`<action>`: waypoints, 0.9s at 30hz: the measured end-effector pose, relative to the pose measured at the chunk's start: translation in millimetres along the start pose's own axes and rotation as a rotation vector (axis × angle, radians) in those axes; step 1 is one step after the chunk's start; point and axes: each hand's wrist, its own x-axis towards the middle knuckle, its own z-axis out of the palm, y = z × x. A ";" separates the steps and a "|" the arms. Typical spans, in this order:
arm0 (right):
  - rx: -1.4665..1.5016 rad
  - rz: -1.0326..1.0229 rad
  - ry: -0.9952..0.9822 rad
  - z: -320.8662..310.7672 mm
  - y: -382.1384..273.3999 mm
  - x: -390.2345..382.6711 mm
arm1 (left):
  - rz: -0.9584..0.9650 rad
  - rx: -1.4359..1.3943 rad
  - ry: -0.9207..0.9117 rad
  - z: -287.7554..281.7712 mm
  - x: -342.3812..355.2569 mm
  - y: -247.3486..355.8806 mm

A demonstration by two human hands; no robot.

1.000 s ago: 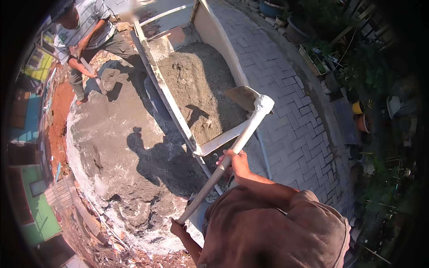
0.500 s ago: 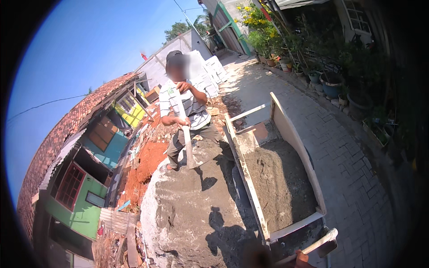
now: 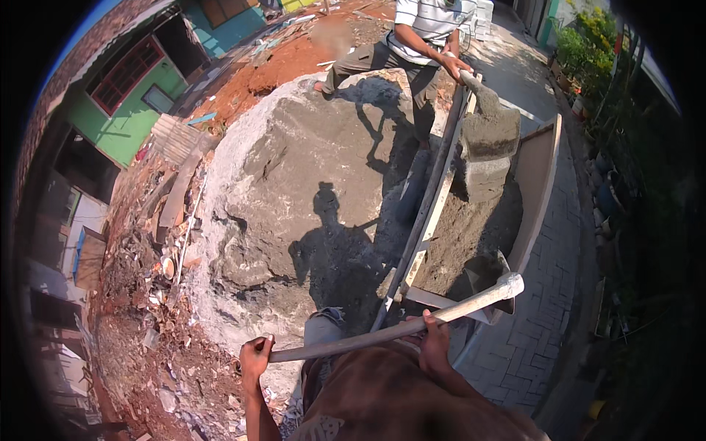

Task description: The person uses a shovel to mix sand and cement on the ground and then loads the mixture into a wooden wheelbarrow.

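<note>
Both my hands hold a hoe slantwise across the front of my body. My left hand is closed round the end of its wooden handle. Further up, toward the head, my right hand grips the same handle, thumb on top. The hoe's pale head and metal blade hang at the near end of a long wooden box. Grey mortar mix fills much of the box. Across from me, a co-worker's hands hold another hoe, its mortar-laden blade over the box.
A broad mound of grey mix lies left of the box, with my shadow on it. Rubble and boards spread further left, before a green house wall. Paving and potted plants line the right side.
My view has tipped down, and both my hands and the hoe now show in front of me. The co-worker's hoe has moved from the mound to over the box.
</note>
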 end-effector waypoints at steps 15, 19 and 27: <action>-0.541 0.185 -0.814 371.5 107.3 132.0 | -0.587 -0.210 -0.200 22.4 -96.6 -65.1; -0.509 -0.327 -1.038 511.0 99.2 176.3 | -0.354 -0.405 -0.016 62.0 104.9 -47.4; -0.978 -0.874 -0.639 614.3 267.1 390.1 | -0.309 -0.758 0.130 131.7 475.0 -47.5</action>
